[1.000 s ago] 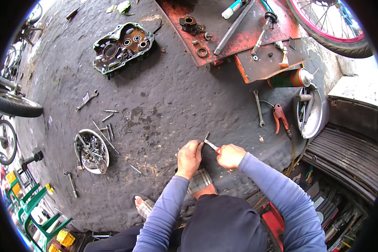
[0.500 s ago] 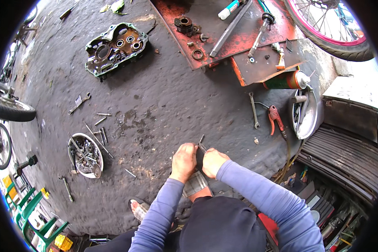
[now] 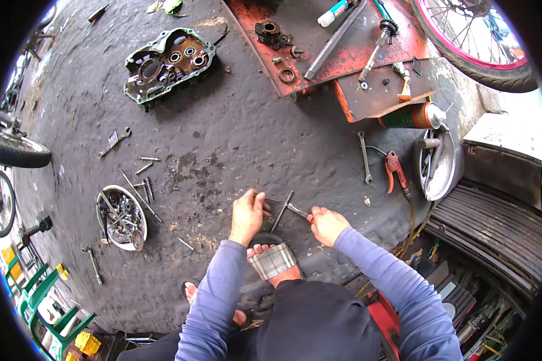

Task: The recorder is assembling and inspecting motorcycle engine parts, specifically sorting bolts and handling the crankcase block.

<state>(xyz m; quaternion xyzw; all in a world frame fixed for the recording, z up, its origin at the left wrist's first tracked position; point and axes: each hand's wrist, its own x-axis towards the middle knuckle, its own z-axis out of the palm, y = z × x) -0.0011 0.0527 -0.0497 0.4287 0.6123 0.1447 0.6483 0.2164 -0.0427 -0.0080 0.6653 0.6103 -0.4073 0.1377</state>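
My right hand (image 3: pixel 329 226) is closed around a red-handled metal tool (image 3: pixel 299 211) that looks like pliers. Its metal end points left and meets a thin, slanted metal rod (image 3: pixel 281 212); whether it grips the rod I cannot tell. To the left, my left hand (image 3: pixel 248 216) is closed in a pinch. A thin dark piece (image 3: pixel 274 200), like a wire or slim pin, runs from its fingertips toward the rod. Just below is my sandalled foot, with a checked strap (image 3: pixel 273 261) across it.
An engine case half (image 3: pixel 170 66) lies on the dark ground at upper left. A bowl of small parts (image 3: pixel 121 218) stands left, near loose pins and a spanner (image 3: pixel 114 142). At right are another spanner (image 3: pixel 365 157), a red air gun (image 3: pixel 394 170), a white basin (image 3: pixel 442 162) and a red metal table (image 3: pixel 361 51).
My hands have moved apart, the left one leftward, the right one rightward. The tool's red handle, the slanted rod and the thin piece now show between them.
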